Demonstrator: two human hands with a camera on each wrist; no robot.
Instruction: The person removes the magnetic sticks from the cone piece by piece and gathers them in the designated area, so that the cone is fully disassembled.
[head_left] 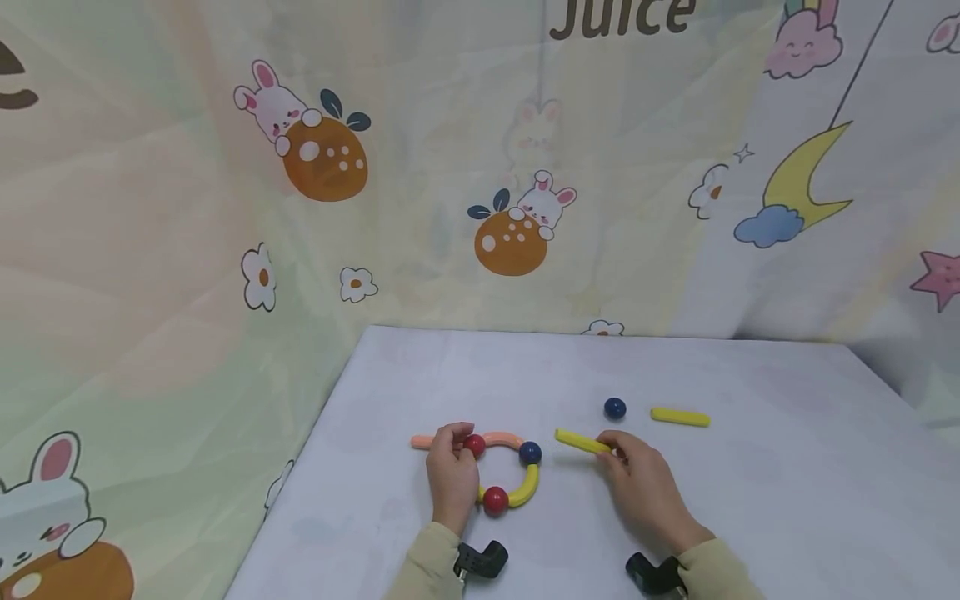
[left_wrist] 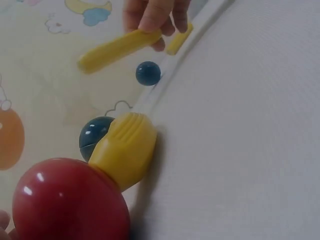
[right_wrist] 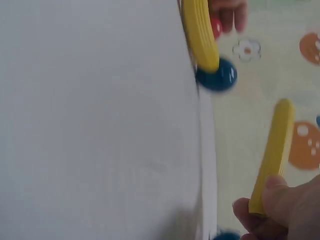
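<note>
On the white table lies a ring of curved rods and balls: an orange curved rod [head_left: 504,438], a yellow curved rod [head_left: 528,487], a blue ball [head_left: 530,452], a front red ball [head_left: 496,500] and a rear red ball [head_left: 474,445]. My left hand [head_left: 453,479] grips the ring's left side at the rear red ball, covering part of that side. An orange straight rod [head_left: 422,442] sticks out to the left behind the fingers. Between thumb and fingers, my right hand [head_left: 647,483] pinches one end of a yellow straight rod [right_wrist: 275,145], its other end pointing toward the ring.
A loose blue ball [head_left: 615,408] and a second yellow straight rod [head_left: 680,417] lie behind the right hand on the white table [head_left: 787,467]. A printed cloth [head_left: 420,125] hangs behind and to the left of the table.
</note>
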